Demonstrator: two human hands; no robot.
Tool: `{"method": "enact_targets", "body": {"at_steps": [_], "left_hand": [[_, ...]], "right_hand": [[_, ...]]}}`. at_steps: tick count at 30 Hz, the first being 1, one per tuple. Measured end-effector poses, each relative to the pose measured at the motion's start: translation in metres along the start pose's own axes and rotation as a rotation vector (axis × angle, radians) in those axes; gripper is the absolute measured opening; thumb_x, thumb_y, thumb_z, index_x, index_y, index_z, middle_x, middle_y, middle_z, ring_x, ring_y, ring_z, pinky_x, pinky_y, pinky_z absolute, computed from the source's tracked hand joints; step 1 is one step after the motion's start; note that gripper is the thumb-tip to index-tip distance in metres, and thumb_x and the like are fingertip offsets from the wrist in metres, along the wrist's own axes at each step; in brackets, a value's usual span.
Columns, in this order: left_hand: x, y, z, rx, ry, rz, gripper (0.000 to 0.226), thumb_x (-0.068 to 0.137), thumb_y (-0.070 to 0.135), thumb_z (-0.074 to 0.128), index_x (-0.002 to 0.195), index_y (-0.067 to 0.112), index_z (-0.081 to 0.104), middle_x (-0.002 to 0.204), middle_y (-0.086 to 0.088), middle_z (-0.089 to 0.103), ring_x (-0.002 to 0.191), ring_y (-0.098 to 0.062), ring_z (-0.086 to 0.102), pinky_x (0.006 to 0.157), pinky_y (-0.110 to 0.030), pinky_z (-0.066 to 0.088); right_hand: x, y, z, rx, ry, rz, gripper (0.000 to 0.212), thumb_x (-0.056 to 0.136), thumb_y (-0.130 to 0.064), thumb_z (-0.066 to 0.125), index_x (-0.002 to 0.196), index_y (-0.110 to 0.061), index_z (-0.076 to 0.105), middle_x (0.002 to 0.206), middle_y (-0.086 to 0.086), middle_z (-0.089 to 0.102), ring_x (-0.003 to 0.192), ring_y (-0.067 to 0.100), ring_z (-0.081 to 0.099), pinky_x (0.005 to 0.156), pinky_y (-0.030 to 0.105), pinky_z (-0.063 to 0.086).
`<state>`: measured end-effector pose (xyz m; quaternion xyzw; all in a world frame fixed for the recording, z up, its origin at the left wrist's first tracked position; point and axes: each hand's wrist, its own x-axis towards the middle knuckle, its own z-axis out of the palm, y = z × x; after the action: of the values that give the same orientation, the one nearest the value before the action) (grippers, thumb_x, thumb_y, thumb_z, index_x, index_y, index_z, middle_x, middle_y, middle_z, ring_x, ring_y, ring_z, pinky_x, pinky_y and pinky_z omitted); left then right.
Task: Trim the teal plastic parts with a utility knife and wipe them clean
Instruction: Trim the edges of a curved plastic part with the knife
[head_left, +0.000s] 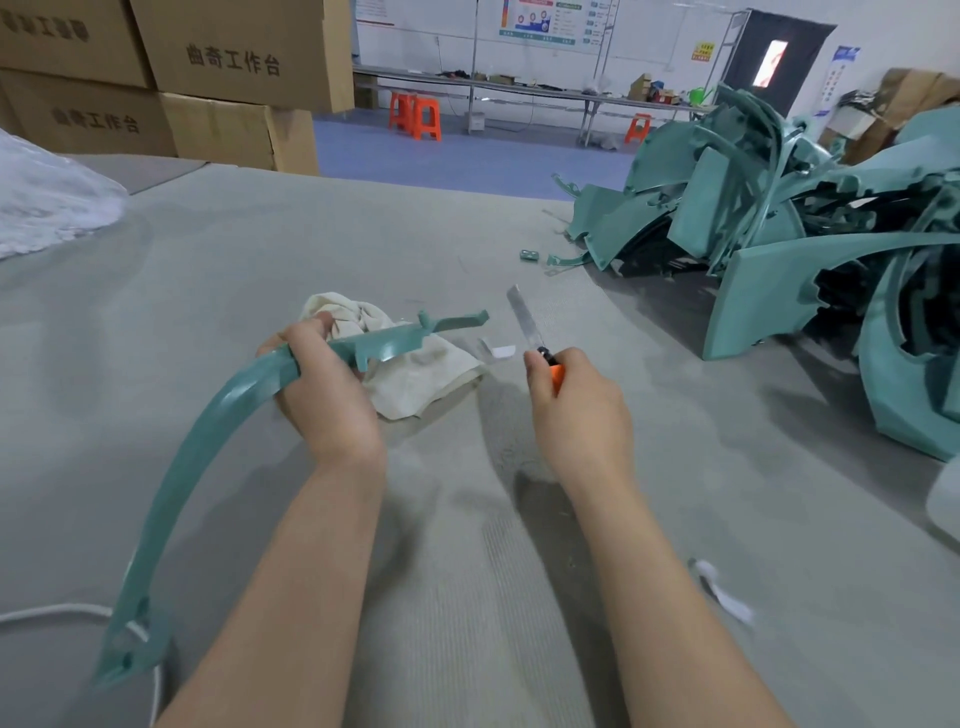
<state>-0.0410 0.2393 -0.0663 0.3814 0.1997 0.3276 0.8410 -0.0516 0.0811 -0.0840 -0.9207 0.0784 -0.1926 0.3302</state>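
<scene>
A long curved teal plastic strip (192, 457) arcs from the lower left up to the table's middle. My left hand (324, 387) grips it near its upper end, whose hooked tip points right above a crumpled cream cloth (415, 371). My right hand (576, 410) holds an orange utility knife (555, 373) with its long blade (522, 317) extended and pointing up and away, a short gap to the right of the strip's tip. The blade does not touch the strip.
A large heap of teal plastic parts (810, 228) fills the right side of the grey table (467, 545). Small offcuts (530, 255) and white scraps (724, 592) lie about. Cardboard boxes (228, 62) stand at the back left, a white bag (47, 197) at the left.
</scene>
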Motion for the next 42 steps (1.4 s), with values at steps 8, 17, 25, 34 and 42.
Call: {"method": "enact_targets", "body": {"at_steps": [8, 17, 25, 34, 42], "left_hand": [[0.000, -0.003, 0.001, 0.010, -0.023, -0.022, 0.010, 0.091, 0.013, 0.045, 0.087, 0.011, 0.053, 0.083, 0.005, 0.061, 0.060, 0.000, 0.060, 0.062, -0.020, 0.051], [0.000, -0.002, 0.001, -0.008, -0.043, -0.028, 0.010, 0.089, 0.012, 0.047, 0.096, 0.007, 0.052, 0.085, 0.000, 0.059, 0.065, -0.006, 0.060, 0.065, -0.022, 0.051], [0.003, -0.005, -0.002, 0.004, -0.047, -0.024, 0.018, 0.090, 0.017, 0.047, 0.101, 0.006, 0.056, 0.101, -0.002, 0.062, 0.088, -0.014, 0.062, 0.077, -0.026, 0.054], [0.000, -0.004, 0.001, 0.029, -0.046, 0.012, 0.013, 0.092, 0.017, 0.045, 0.093, 0.011, 0.057, 0.092, 0.005, 0.063, 0.081, -0.007, 0.062, 0.080, -0.030, 0.054], [0.002, -0.008, 0.000, 0.035, -0.036, 0.040, 0.013, 0.093, 0.017, 0.045, 0.089, 0.013, 0.056, 0.093, 0.004, 0.062, 0.084, -0.009, 0.061, 0.081, -0.030, 0.052]], "right_hand": [[0.004, 0.000, -0.011, 0.323, 0.004, 0.013, 0.035, 0.093, -0.054, 0.052, 0.077, -0.023, 0.051, 0.064, -0.008, 0.048, 0.059, 0.001, 0.050, 0.053, 0.015, 0.037], [-0.007, -0.017, -0.018, 0.599, -0.181, -0.055, 0.019, 0.098, -0.046, 0.047, 0.090, -0.028, 0.048, 0.071, 0.003, 0.052, 0.053, 0.014, 0.049, 0.051, 0.023, 0.042], [-0.011, -0.021, -0.024, 0.810, -0.394, 0.012, 0.025, 0.105, -0.025, 0.039, 0.089, -0.009, 0.050, 0.063, 0.003, 0.061, 0.046, 0.015, 0.055, 0.046, 0.026, 0.047], [-0.012, -0.021, -0.021, 0.816, -0.563, 0.023, 0.032, 0.105, -0.029, 0.038, 0.084, -0.013, 0.056, 0.059, 0.002, 0.059, 0.042, 0.012, 0.049, 0.041, 0.022, 0.040], [-0.017, -0.025, -0.018, 0.882, -0.663, -0.024, 0.032, 0.105, -0.028, 0.038, 0.083, -0.012, 0.054, 0.059, 0.002, 0.057, 0.039, 0.010, 0.046, 0.040, 0.020, 0.038]]}}
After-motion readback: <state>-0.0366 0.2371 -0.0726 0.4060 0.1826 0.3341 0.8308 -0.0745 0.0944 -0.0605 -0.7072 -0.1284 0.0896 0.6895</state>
